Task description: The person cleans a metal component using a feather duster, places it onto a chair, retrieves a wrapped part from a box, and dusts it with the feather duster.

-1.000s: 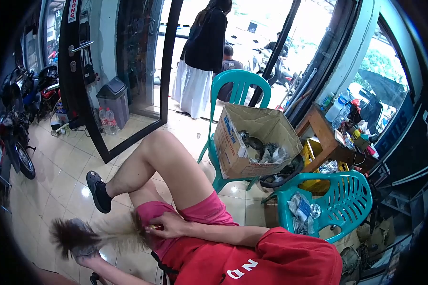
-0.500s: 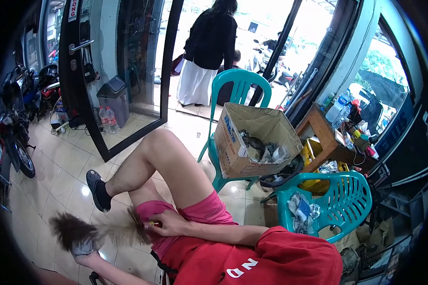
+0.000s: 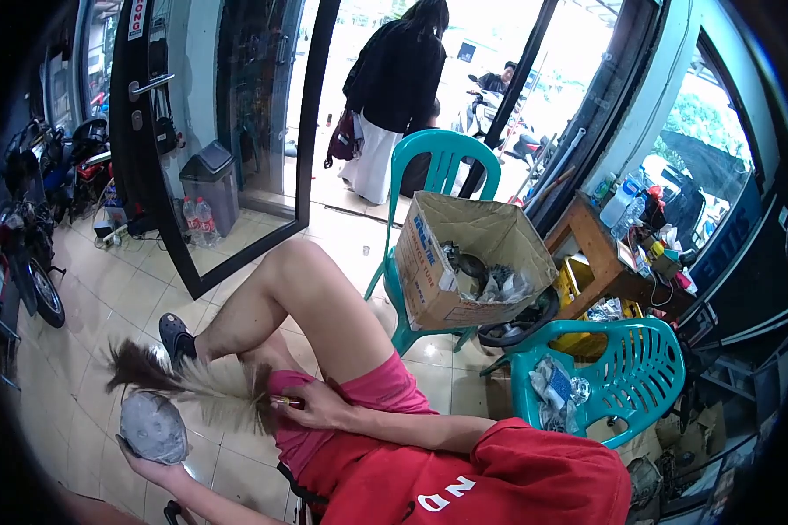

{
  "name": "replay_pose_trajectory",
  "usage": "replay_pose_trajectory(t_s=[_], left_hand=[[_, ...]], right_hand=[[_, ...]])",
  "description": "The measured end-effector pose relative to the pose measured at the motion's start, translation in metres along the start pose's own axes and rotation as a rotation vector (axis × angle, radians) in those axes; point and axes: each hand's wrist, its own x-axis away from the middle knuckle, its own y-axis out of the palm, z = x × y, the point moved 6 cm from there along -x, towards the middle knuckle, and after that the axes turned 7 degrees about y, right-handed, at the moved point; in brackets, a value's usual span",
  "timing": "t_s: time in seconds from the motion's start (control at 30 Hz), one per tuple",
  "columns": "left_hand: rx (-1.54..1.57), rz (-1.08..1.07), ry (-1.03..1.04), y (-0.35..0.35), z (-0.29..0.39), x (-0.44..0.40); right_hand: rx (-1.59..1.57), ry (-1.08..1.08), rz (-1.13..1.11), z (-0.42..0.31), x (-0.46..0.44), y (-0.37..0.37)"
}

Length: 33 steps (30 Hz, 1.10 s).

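Note:
My left hand (image 3: pixel 155 470) supports a rounded grey part (image 3: pixel 153 427) at the lower left, its fingers curled beneath it. My right hand (image 3: pixel 318 407) grips the short handle of a feather duster (image 3: pixel 228 395) close to the pink shorts. The duster's brown and pale feathers reach left, just above the grey part, with their dark tips beyond its upper edge. Whether the feathers touch it I cannot tell.
A cardboard box (image 3: pixel 429 280) of parts rests on a green chair (image 3: pixel 400 162). Another green chair (image 3: pixel 521 385) holds plastic-wrapped items. A wooden table (image 3: pixel 587 236), a glass door (image 3: pixel 311 131), a bin (image 3: pixel 210 188) and motorcycles (image 3: pixel 39 280) surround my bent legs. Several people are outside.
The feathers have lifted off the grey part, which now shows clearly. My right hand still holds the duster. The standing person in the doorway has shifted right, and a dark red bag now shows.

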Motion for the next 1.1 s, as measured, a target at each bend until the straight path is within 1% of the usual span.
replay_pose_trajectory(t_s=[0.03, 0.07, 0.13, 0.17, 0.23, 0.3, 0.37, 0.4, 0.43, 0.47, 0.5, 0.57, 0.6, 0.63, 0.67, 0.7, 0.73, 0.77, 0.83, 0.87, 0.9, 0.97, 1.0, 1.03, 1.07, 1.1], left_hand=[[0.007, -0.018, -0.041, 0.004, -0.001, 0.002], [0.005, -0.018, -0.042, 0.004, 0.000, 0.003], [-0.034, 0.002, 0.011, 0.004, 0.004, 0.006], [-0.035, 0.002, 0.012, 0.005, 0.003, 0.007], [-0.155, 0.072, 0.123, 0.006, 0.008, 0.013], [-0.131, 0.042, 0.129, 0.007, 0.004, 0.010], [-0.109, 0.016, 0.130, 0.001, 0.001, 0.005], [-0.077, -0.056, 0.083, 0.000, -0.001, 0.001], [-0.043, -0.127, 0.038, 0.000, -0.005, -0.002], [-0.010, -0.157, 0.101, 0.000, -0.006, -0.005], [-0.010, -0.158, 0.102, 0.007, -0.002, 0.002], [-0.148, 0.041, 0.064, 0.017, 0.004, 0.023], [-0.161, 0.049, 0.111, 0.014, 0.004, 0.020], [-0.161, 0.051, 0.112, 0.009, 0.002, 0.016], [-0.112, -0.011, 0.068, 0.007, -0.002, 0.010], [-0.063, -0.073, 0.024, 0.005, -0.006, 0.004], [0.011, -0.111, -0.032, 0.003, -0.011, -0.002], [0.011, -0.111, -0.032, -0.004, -0.013, -0.008], [-0.051, -0.043, -0.015, 0.008, -0.006, 0.008], [-0.118, 0.058, 0.032, 0.008, -0.002, 0.012], [-0.118, 0.057, 0.032, 0.009, -0.001, 0.011], [-0.117, 0.033, -0.029, 0.010, -0.004, 0.011], [-0.084, -0.031, 0.005, 0.012, -0.004, 0.011], [-0.051, -0.095, 0.038, 0.010, -0.006, 0.009], [0.032, -0.235, 0.021, -0.014, -0.022, -0.027], [-0.035, -0.285, 0.110, -0.010, -0.018, -0.021]], right_hand=[[0.009, -0.002, -0.060, -0.003, 0.002, 0.000], [0.008, 0.000, -0.060, -0.001, 0.002, 0.003], [-0.049, -0.104, 0.091, -0.007, 0.003, 0.002], [-0.050, -0.104, 0.091, -0.005, 0.003, 0.001], [-0.013, 0.013, 0.067, -0.006, 0.002, -0.007], [-0.010, 0.012, 0.056, 0.002, 0.001, -0.003], [-0.113, -0.216, 0.138, -0.004, 0.005, 0.000], [-0.113, -0.213, 0.138, -0.008, 0.007, -0.002], [-0.082, -0.104, 0.052, -0.009, 0.006, -0.001], [-0.051, 0.003, -0.035, -0.007, 0.005, 0.002], [-0.051, 0.002, -0.034, -0.004, 0.003, 0.004], [0.001, -0.034, 0.078, 0.004, 0.000, 0.001], [0.001, -0.035, 0.079, 0.003, 0.000, 0.000], [-0.041, -0.078, 0.046, -0.001, 0.003, 0.000], [-0.083, -0.119, 0.014, -0.004, 0.005, 0.001], [-0.082, -0.116, 0.012, -0.002, 0.006, 0.003], [-0.040, -0.117, 0.043, 0.001, 0.006, 0.007], [0.002, -0.120, 0.075, 0.003, 0.005, 0.009], [-0.036, -0.078, 0.090, 0.007, 0.001, 0.009], [-0.074, -0.037, 0.105, 0.010, -0.001, 0.008], [-0.074, -0.037, 0.106, 0.007, -0.001, 0.004], [-0.050, -0.012, 0.010, 0.003, 0.000, 0.001], [-0.050, -0.011, 0.009, 0.003, 0.000, 0.003], [-0.027, -0.020, -0.053, 0.004, 0.002, 0.009], [-0.006, -0.029, -0.115, 0.004, 0.003, 0.014], [0.022, -0.025, -0.118, -0.003, 0.005, 0.012]])
